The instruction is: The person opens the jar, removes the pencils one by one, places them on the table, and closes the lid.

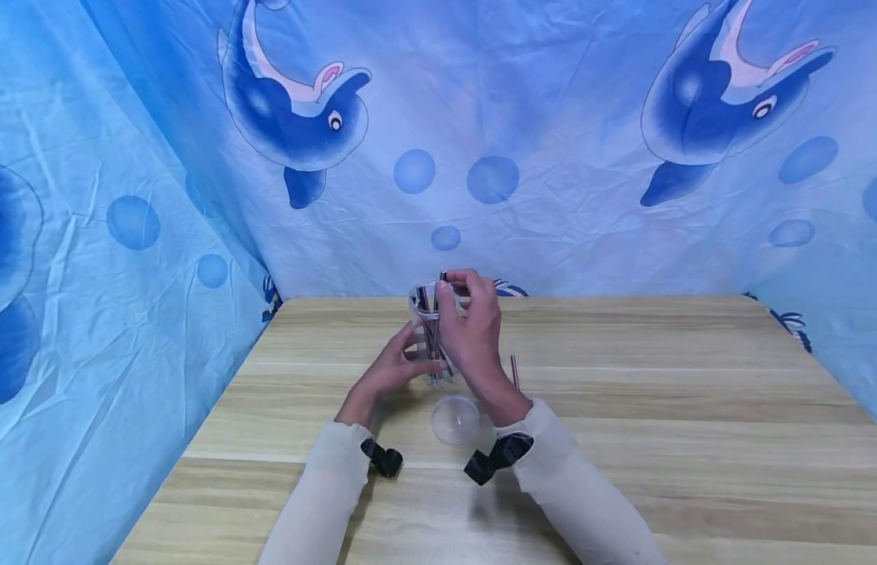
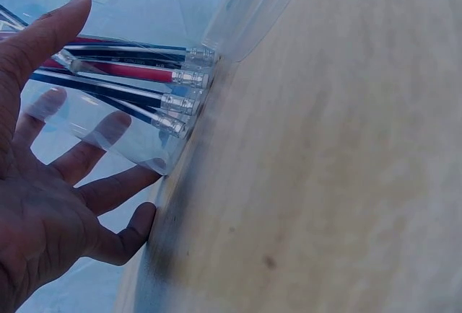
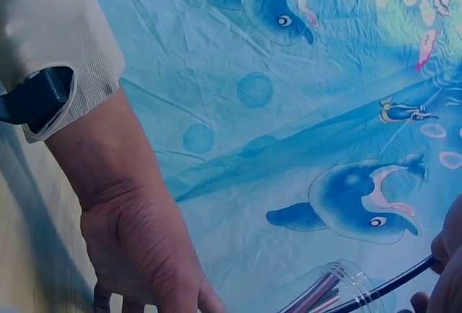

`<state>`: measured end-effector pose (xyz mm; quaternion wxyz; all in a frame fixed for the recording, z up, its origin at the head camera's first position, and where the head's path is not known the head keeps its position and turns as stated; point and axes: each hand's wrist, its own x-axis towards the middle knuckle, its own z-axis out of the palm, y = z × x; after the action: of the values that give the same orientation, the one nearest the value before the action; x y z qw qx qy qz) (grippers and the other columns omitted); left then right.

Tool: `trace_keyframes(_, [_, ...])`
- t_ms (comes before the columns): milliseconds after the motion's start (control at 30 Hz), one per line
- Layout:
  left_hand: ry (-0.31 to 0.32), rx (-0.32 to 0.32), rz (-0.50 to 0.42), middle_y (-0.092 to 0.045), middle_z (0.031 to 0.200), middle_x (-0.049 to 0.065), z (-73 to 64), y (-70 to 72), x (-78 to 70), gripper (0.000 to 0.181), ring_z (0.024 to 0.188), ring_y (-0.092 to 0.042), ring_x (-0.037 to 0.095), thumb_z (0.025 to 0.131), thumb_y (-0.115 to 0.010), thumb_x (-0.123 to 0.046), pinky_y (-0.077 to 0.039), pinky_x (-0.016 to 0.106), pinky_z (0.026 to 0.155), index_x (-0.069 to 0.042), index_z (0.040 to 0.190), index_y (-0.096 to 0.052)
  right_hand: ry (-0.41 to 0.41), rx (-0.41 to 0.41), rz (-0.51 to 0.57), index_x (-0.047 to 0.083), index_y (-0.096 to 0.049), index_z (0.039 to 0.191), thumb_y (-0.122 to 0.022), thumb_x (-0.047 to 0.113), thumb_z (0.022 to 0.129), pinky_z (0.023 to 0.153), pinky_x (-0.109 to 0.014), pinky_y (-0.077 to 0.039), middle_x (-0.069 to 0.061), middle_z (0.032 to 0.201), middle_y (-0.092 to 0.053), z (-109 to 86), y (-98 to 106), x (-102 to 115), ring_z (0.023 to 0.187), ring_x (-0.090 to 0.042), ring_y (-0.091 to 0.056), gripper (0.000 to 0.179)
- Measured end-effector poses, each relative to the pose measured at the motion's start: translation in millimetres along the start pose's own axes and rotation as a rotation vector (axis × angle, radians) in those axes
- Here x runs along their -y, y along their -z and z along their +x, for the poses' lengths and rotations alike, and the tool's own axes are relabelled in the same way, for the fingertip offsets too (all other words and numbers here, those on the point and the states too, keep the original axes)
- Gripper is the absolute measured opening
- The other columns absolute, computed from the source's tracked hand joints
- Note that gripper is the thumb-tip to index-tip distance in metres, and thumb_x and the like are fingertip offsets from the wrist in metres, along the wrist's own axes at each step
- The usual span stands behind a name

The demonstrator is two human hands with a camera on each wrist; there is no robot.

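Note:
A clear plastic jar (image 1: pixel 412 301) stands on the table with several pencils (image 2: pixel 144 73) inside. In the left wrist view their metal ferrules and eraser ends point down at the jar's base. My left hand (image 1: pixel 394 366) grips the jar low on its side, thumb on one side and fingers on the other. Above the rim, my right hand (image 1: pixel 473 318) pinches the upper end of a dark pencil (image 3: pixel 404 277), whose lower part is inside the jar. Only a few right fingertips show at the edge of the right wrist view.
A round clear lid (image 1: pixel 455 419) lies on the wooden table (image 1: pixel 664 439) in front of the jar. One loose pencil (image 1: pixel 515 372) lies to the right, partly covered by my right wrist. A blue dolphin-print cloth (image 1: pixel 551 212) hangs behind the table and along its sides.

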<state>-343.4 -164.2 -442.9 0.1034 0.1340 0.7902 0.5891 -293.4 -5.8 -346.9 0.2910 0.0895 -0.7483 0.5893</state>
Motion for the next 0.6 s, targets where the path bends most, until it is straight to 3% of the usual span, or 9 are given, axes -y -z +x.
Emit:
trace_keyframes(100, [-0.012, -0.014, -0.001, -0.048, 0.146, 0.009, 5.0, 0.4, 9.7, 0.093, 0.134, -0.045, 0.038, 0.082, -0.084, -0.020, -0.040, 0.056, 0.106, -0.041, 0.155, -0.030, 0.005, 0.003, 0.047, 0.006, -0.064, 0.112, -0.057, 0.020, 0.101, 0.090, -0.040, -0.051, -0.010, 0.109, -0.062, 0.4, 1, 1, 0.103, -0.025, -0.060, 0.019])
trace_keyframes(467, [0.005, -0.035, 0.008, -0.049, 0.145, 0.011, 5.8, 0.2, 9.1, 0.095, 0.136, -0.042, 0.040, 0.079, -0.087, -0.024, -0.037, 0.057, 0.108, -0.039, 0.155, -0.031, 0.063, 0.039, 0.304, 0.005, -0.054, 0.121, -0.046, 0.024, 0.108, 0.090, -0.040, -0.056, -0.011, 0.116, -0.066, 5.5, 8, 7, 0.105, -0.028, -0.069, 0.025])
trace_keyframes(600, [-0.001, -0.036, 0.018, -0.049, 0.144, 0.010, 6.1, 1.1, 10.0, 0.093, 0.137, -0.042, 0.038, 0.079, -0.087, -0.024, -0.037, 0.057, 0.109, -0.043, 0.153, -0.033, 0.061, 0.037, 0.324, 0.007, -0.051, 0.124, -0.042, 0.026, 0.109, 0.082, -0.041, -0.059, -0.010, 0.115, -0.067, 6.3, 12, 8, 0.099, -0.026, -0.071, 0.026])
